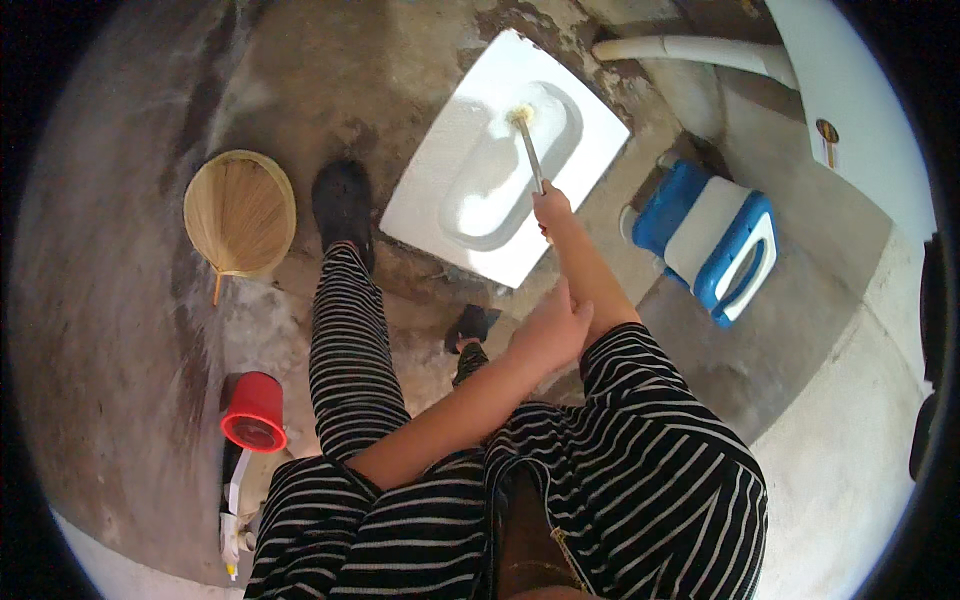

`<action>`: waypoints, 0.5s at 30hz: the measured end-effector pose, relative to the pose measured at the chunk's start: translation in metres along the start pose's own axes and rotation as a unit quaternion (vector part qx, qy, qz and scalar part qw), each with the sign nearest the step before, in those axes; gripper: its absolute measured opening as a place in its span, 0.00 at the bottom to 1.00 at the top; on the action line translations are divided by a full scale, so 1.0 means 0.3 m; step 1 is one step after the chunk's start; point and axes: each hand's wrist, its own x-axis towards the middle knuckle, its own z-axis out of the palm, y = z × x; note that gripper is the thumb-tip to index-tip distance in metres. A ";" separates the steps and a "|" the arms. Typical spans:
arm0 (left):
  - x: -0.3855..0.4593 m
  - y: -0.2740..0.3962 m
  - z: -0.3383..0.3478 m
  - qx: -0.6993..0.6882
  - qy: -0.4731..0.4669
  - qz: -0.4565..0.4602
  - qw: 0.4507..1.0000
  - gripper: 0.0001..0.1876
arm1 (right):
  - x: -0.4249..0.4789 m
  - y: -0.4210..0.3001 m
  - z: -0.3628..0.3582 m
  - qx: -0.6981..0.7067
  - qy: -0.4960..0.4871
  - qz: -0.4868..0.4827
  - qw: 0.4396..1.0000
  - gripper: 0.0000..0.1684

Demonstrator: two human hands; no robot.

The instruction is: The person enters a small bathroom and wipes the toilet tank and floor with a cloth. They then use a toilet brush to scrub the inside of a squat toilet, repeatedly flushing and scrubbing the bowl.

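Observation:
A white ceramic squat toilet pan [420, 187] is set in the floor ahead of me. My right hand [553, 208] grips the thin handle of a toilet brush [531, 154]. The yellowish brush head rests inside the basin, toward its far end. My left hand [551, 322] is at my right forearm, near the striped sleeve. It is somewhat blurred, and whether it touches the forearm I cannot tell. No object shows in it.
Right of the pan stands a blue and white plastic stool [705, 232]. A white pipe [697, 51] runs behind it. On the left are a round, fan-shaped straw item [240, 214], a red plastic bucket [255, 409] and a white bottle [231, 532]. My dark shoe [342, 202] is beside the pan.

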 end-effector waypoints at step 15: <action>0.050 -0.060 0.080 -0.025 0.127 0.101 0.986 0.31 | -0.322 0.390 0.137 0.469 -0.045 -0.182 0.863 0.30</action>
